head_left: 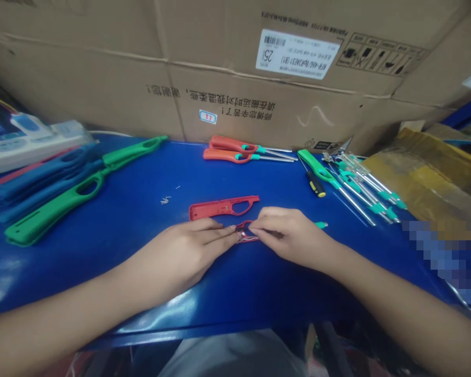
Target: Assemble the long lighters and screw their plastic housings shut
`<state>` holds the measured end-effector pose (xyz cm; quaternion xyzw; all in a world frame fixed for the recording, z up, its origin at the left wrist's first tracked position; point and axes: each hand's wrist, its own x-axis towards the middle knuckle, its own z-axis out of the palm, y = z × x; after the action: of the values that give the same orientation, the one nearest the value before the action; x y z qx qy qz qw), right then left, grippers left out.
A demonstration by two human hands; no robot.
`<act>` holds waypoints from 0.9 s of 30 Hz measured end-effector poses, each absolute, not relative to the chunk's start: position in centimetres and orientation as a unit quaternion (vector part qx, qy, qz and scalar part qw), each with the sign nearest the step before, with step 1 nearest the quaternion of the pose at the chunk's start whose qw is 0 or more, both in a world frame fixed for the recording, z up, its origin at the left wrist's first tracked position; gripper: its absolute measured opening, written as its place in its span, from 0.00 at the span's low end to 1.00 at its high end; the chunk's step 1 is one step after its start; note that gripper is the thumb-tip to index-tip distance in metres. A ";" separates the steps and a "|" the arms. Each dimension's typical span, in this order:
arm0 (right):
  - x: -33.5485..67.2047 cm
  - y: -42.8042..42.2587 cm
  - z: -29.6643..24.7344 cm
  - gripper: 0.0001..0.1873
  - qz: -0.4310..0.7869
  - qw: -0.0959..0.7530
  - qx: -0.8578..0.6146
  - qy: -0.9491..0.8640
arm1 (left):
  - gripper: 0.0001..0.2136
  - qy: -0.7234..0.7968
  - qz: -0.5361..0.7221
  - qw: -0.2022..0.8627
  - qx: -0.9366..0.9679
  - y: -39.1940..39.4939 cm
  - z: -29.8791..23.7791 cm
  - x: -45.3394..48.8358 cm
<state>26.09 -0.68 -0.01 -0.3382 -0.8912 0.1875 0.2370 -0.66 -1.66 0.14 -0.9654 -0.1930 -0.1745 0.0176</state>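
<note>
My left hand (pixel 192 248) lies over a red lighter shell half (pixel 253 240) on the table. Its fingers are pressed together, holding the shell down, and cover most of the handle. Over the trigger loop, my right hand (pixel 294 233) has thumb and forefinger closed in a pinch. What sits between those fingertips is hidden. Thin wires and small inner parts show in the gap between both hands. A teal end piece (pixel 321 225) sticks out beyond my right hand. Just behind lies the other red shell half (pixel 210 210), its hollow inside facing up.
Small screws (pixel 165 200) lie left of centre. Green shells (pixel 55 212) and blue shells (pixel 43 178) are at left beside a power strip (pixel 8 152). Orange lighters (pixel 231 155) lie at the back, a screwdriver (pixel 316 184) and metal lighter rods (pixel 371 196) at right. A cardboard box (pixel 113 78) stands behind.
</note>
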 end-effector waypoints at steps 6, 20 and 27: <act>26.0 -0.7 0.3 0.10 0.190 0.263 -0.337 -0.884 | 0.19 -0.199 -0.175 0.000 -0.964 -1.6 0.0 -0.7; 42.0 6.6 3.4 0.16 -0.014 0.086 -0.830 -0.551 | 0.20 -0.247 -0.162 -0.040 -0.954 -1.1 -0.4 -0.8; 44.1 6.9 3.5 0.20 0.048 0.046 -0.868 -0.492 | 0.22 -0.250 -0.168 -0.064 -0.951 -0.9 -0.5 -1.0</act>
<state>44.06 6.87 3.50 -0.8683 -0.4915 0.0480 0.0461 -0.99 -0.89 -0.51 -0.9515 -0.2496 -0.1681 -0.0640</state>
